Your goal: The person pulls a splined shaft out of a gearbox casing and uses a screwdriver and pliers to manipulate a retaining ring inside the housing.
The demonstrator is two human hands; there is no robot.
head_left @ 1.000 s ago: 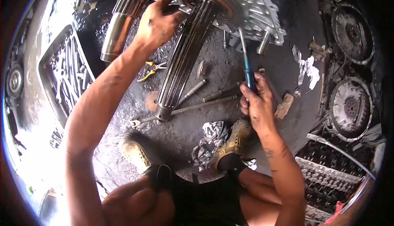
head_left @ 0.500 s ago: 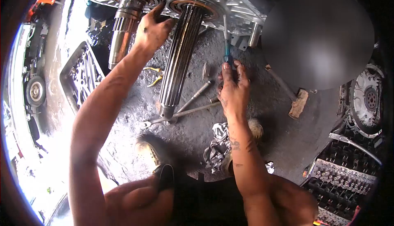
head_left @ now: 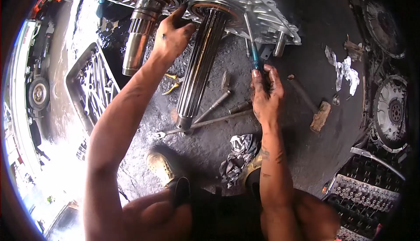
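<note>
My right hand grips the blue handle of a screwdriver, whose metal tip reaches up to the cast metal housing. The tip rests beside a round bearing ring. Between two shafts is my left hand, its index finger and thumb spread, fingertips near the ring. Nothing shows in it. A long splined shaft points down from the ring, and a shorter, thicker shaft stands left of it.
A tray of wrenches lies at left. Yellow pliers, a long wrench, crumpled foil-like cloth and a hammer are on the floor. Round metal plates and an engine head are at the right.
The view has shifted. My right hand now holds the screwdriver nearer the housing than one second ago, its handle higher up. The blurred round patch at right is gone. My left hand stays by the ring.
</note>
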